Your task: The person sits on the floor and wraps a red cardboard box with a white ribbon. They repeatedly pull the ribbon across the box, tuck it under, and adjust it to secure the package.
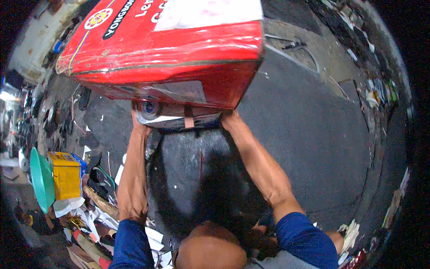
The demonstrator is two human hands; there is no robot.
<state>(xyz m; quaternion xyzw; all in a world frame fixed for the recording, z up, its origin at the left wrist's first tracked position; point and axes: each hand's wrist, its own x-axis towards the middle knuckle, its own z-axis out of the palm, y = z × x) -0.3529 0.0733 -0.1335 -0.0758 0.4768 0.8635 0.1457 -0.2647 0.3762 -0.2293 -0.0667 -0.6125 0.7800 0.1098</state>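
Note:
A rectangular metal tin (165, 119) with a round blue cap and a tan strap is held out in front of me. At its left end, my left hand (140, 122) is closed, with most of the fingers hidden behind the tin. On the opposite end my right hand (230, 120) grips the tin close to the lower corner of a large red box (179, 54). That box fills the upper left and middle, just beyond and above the tin. Whether box and tin touch, I cannot tell. Both forearms reach forward from navy sleeves.
To the left stand a yellow box (67, 179) and a green basin (41, 179) on its side. Paper scraps (92, 219) and a dark sandal (102, 177) lie nearby. A grey hose (309, 58) curves across the floor at upper right. Clutter lines both sides.

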